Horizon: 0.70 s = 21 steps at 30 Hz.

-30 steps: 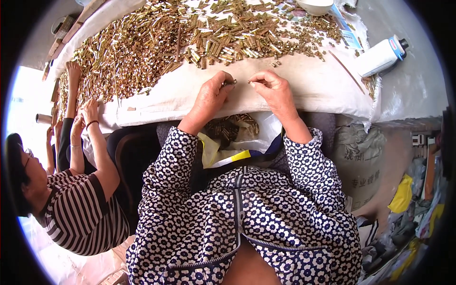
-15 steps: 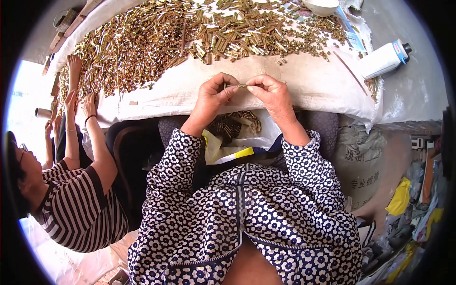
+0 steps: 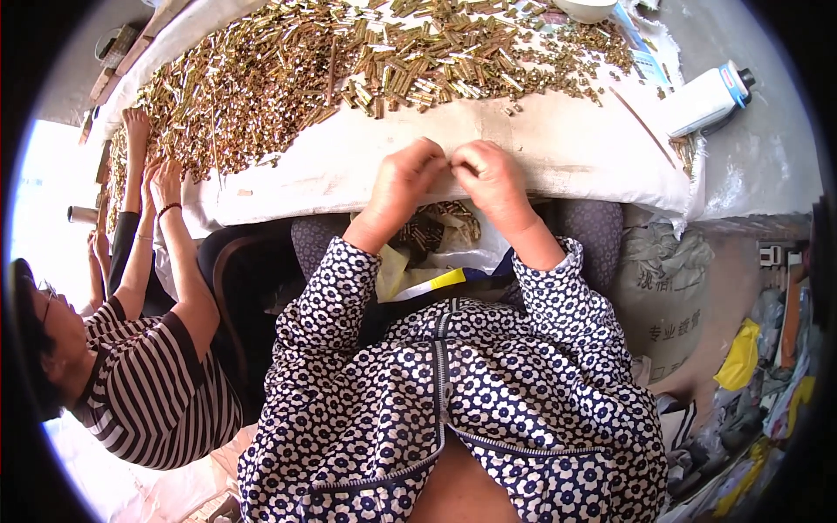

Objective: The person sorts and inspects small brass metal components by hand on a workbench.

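My left hand [image 3: 408,177] and my right hand [image 3: 490,174] meet fingertip to fingertip above the near edge of the cloth-covered table [image 3: 384,150]. Fingers on both hands are bent into a pinch. Whatever lies between them is hidden by the fingers. Beyond them spreads a wide heap of small brass-coloured metal pieces [image 3: 244,96], with longer slim pieces [image 3: 436,57] strewn towards the middle. Below the table edge, an opened plastic bag [image 3: 475,253] at my lap has dark metal pieces [image 3: 425,234] in it.
To the left, a co-worker in a striped shirt [image 3: 166,375] has their hands [image 3: 164,185] at the heap. A white bottle [image 3: 708,100] lies at the table's right end, near a thin stick [image 3: 643,128]. A white bowl [image 3: 586,9] sits at the back. Sacks [image 3: 667,296] stand lower right.
My hands have drawn closer together, fingers curling further in. The slim metal piece seen between my fingertips is now hidden. The co-worker's hands have shifted slightly.
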Available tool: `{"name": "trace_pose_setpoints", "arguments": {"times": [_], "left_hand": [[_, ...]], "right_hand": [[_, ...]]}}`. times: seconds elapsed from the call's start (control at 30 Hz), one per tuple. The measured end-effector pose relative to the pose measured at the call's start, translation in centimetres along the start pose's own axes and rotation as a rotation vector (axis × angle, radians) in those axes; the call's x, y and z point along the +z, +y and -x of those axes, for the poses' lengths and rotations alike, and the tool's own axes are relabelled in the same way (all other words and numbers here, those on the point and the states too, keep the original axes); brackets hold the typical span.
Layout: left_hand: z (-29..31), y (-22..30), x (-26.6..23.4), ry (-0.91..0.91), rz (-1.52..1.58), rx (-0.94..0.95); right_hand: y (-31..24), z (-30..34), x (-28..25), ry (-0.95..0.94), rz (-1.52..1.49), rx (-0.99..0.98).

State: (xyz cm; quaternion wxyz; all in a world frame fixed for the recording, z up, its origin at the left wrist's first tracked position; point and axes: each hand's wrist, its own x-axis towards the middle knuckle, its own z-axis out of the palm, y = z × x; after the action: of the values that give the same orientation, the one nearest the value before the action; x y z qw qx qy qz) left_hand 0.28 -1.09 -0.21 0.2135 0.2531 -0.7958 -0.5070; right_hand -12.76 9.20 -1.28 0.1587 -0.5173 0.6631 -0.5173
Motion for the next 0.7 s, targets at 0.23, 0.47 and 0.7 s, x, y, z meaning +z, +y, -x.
{"name": "trace_pose_setpoints", "arguments": {"times": [0.23, 0.47, 0.7], "left_hand": [[-0.4, 3.0, 1.2, -0.142, -0.656, 0.316], [-1.1, 2.2, 1.4, -0.121, -0.596, 0.434], [0.2, 3.2, -1.8, -0.241, -0.262, 0.3]], "right_hand": [[2.1, -1.1, -2.7, 0.104, 0.541, -0.01], [4.1, -4.6, -4.1, 0.108, 0.847, 0.15], [7.0, -3.9, -3.8, 0.159, 0.844, 0.078]]}}
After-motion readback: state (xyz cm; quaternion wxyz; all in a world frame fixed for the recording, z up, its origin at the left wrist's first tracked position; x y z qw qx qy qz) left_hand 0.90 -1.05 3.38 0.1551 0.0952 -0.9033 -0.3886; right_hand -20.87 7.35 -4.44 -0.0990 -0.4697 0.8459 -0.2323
